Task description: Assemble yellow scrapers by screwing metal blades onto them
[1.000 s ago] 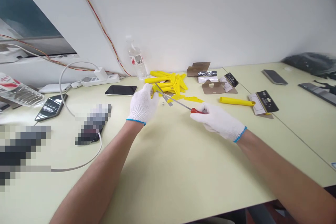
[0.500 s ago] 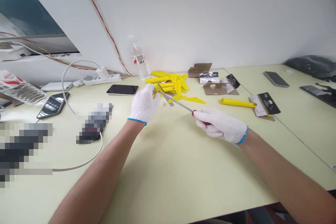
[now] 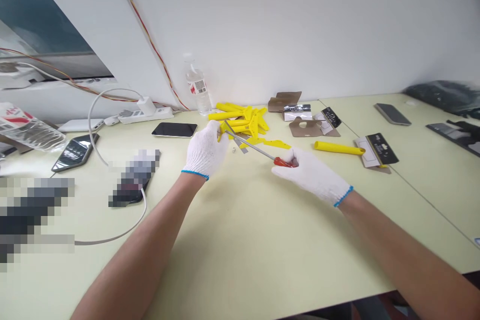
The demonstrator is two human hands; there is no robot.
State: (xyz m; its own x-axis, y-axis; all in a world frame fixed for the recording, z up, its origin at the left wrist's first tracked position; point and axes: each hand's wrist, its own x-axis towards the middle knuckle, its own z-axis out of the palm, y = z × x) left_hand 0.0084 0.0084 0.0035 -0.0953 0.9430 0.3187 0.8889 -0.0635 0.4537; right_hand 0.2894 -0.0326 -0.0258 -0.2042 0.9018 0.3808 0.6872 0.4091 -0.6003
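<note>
Both my hands wear white knit gloves. My left hand (image 3: 204, 150) is closed around a yellow plastic scraper part (image 3: 222, 130) with a thin metal blade (image 3: 235, 138) sticking out of it. My right hand (image 3: 308, 174) grips the red handle of a screwdriver (image 3: 262, 152), and its long steel shaft points left with the tip at the piece in my left hand. Just behind lies a pile of yellow plastic handles (image 3: 244, 119). A small screw (image 3: 234, 149) rests on the pale table (image 3: 240, 240) under the shaft.
A single yellow handle (image 3: 337, 147) and black-and-brown card packages (image 3: 377, 149) lie to the right. A water bottle (image 3: 196, 87) stands by the wall. Phones (image 3: 174, 129), a power strip (image 3: 144, 114) and a white cable (image 3: 112, 235) occupy the left side. Another phone (image 3: 392, 113) lies far right.
My right hand has rolled the screwdriver handle in its fingers and shifted slightly up and left. The left hand stays put on the yellow part.
</note>
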